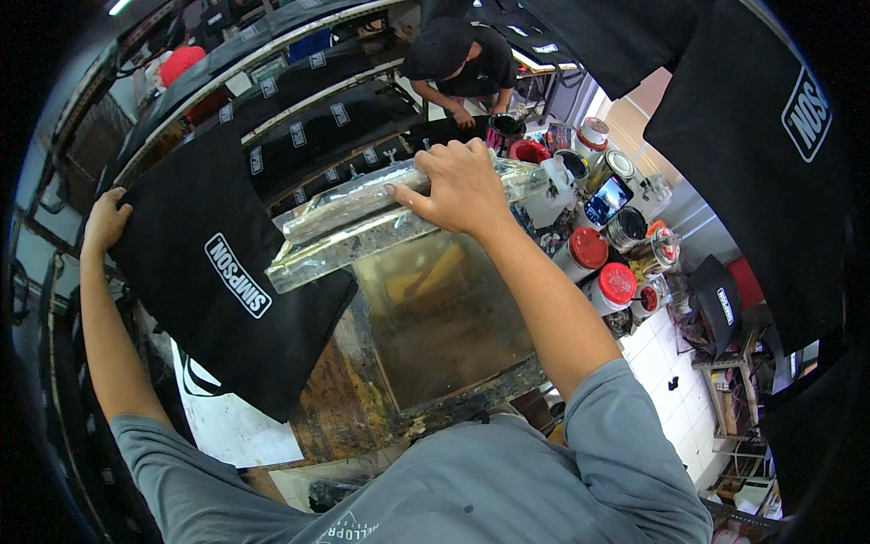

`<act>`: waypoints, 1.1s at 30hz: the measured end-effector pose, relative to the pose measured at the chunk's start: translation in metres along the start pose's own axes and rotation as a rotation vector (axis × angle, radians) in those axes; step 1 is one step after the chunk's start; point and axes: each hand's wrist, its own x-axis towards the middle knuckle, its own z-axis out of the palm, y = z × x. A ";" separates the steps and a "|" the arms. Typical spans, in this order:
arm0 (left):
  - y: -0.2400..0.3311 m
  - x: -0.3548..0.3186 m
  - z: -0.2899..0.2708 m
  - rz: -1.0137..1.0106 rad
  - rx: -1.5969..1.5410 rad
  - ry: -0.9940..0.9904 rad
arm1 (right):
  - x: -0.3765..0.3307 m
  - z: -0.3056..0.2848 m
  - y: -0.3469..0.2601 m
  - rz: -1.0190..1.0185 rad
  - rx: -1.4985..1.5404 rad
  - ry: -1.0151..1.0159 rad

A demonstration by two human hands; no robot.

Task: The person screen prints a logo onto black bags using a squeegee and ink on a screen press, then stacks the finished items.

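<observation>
My left hand (pixel 107 220) is out at the far left, its fingers closed on the upper corner of a black cloth panel (pixel 181 208) with a white outlined print. The panel hangs slanted, its lower end over the worktable. My right hand (pixel 458 186) grips the top edge of a tape-wrapped screen-printing frame (pixel 353 238), which is tilted up above the table. Under my right forearm lies a brownish, smooth rectangular surface (pixel 453 331) with a yellowish patch. The cloth's right edge passes behind the frame's left end.
A stained wooden worktable (pixel 335 390) carries a white sheet (pixel 217 426) at its left. Racks of printed black cloth (pixel 317 127) stand beyond. Paint cans (pixel 587 249) and a phone (pixel 607 199) crowd the right. A co-worker (pixel 462 63) bends at the back. Black cloths (pixel 743 163) hang at right.
</observation>
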 end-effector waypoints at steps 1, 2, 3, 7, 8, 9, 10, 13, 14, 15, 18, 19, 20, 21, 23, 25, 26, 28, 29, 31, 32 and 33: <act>0.000 -0.001 0.000 -0.010 0.003 0.002 | 0.000 0.000 0.000 0.001 -0.001 -0.002; -0.001 -0.001 0.001 -0.002 -0.003 0.008 | 0.000 0.000 0.000 0.002 -0.002 -0.004; -0.003 -0.002 0.001 0.005 -0.008 0.012 | 0.000 0.000 0.000 0.003 -0.001 -0.007; -0.010 -0.009 0.002 0.017 -0.010 0.044 | 0.001 0.003 0.001 -0.013 0.007 0.034; -0.010 -0.010 0.002 0.003 -0.023 0.032 | 0.000 0.004 0.002 -0.013 0.010 0.039; -0.007 -0.012 -0.001 -0.011 -0.035 0.018 | 0.000 0.005 0.002 -0.013 0.014 0.042; -0.004 -0.014 -0.002 -0.024 -0.047 0.004 | 0.000 0.004 0.002 -0.008 0.010 0.031; -0.003 -0.018 -0.003 -0.058 -0.004 -0.001 | 0.000 0.001 0.001 0.002 0.006 0.003; -0.005 -0.019 -0.002 -0.059 -0.013 -0.002 | 0.001 0.000 0.001 0.004 0.010 -0.005; -0.010 -0.019 -0.002 -0.060 -0.020 -0.001 | 0.001 -0.001 0.000 0.006 0.016 -0.010; -0.022 -0.023 -0.007 -0.043 -0.061 -0.015 | 0.001 0.001 0.000 -0.012 0.022 0.013; -0.024 -0.025 -0.009 -0.033 -0.078 -0.022 | 0.001 0.002 0.000 -0.020 0.025 0.024; -0.026 -0.031 -0.011 -0.042 -0.058 0.007 | 0.001 0.003 0.000 -0.028 0.030 0.035; -0.018 -0.036 -0.012 -0.042 -0.048 0.037 | 0.000 0.003 0.002 -0.030 0.022 0.043; -0.009 -0.051 -0.022 -0.046 -0.048 0.090 | -0.002 0.003 0.004 -0.032 0.014 0.053; -0.005 -0.069 -0.032 -0.051 -0.077 0.136 | -0.002 0.003 0.005 -0.033 0.004 0.059; -0.002 -0.076 -0.036 -0.062 -0.062 0.174 | -0.003 0.004 0.006 -0.031 -0.005 0.059; 0.001 -0.101 -0.068 -0.099 0.005 0.256 | -0.002 0.005 0.003 -0.032 0.014 0.070; 0.001 -0.108 -0.079 -0.123 -0.120 0.219 | -0.002 0.006 0.004 -0.026 0.009 0.067; -0.025 -0.120 -0.090 -0.169 -0.312 0.229 | -0.002 0.007 0.004 -0.029 -0.004 0.065; -0.049 -0.126 -0.095 -0.187 -0.372 0.280 | -0.001 0.010 0.004 -0.034 -0.004 0.067; -0.053 -0.132 -0.103 -0.260 -0.441 0.294 | -0.001 0.011 0.006 -0.033 -0.017 0.064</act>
